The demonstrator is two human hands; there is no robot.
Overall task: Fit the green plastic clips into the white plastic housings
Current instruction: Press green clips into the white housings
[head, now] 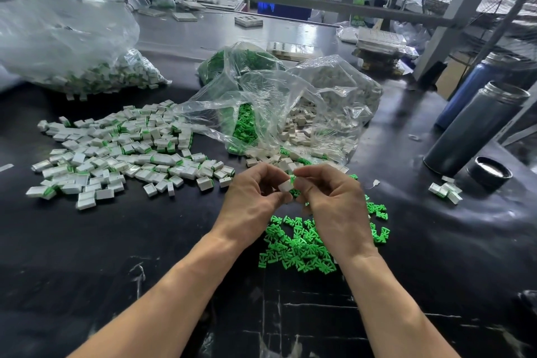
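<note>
Even overhead light; glare on plastic bags (270,102) and black table (116,241); wide-angle bending at edges; background soft.

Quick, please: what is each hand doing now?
Left hand: closed on a white housing.
Right hand: closed on a green clip.

Just 1 view here, a wide-angle head cam looking forward and down over a black table (87,270). It sits close: both forearms come in from 6 o'clock and the left hand (250,200) and right hand (331,206) meet near frame centre. Toward 12 o'clock it reaches plastic bags (276,102) and shelving, with edges bowing from lens distortion.
</note>
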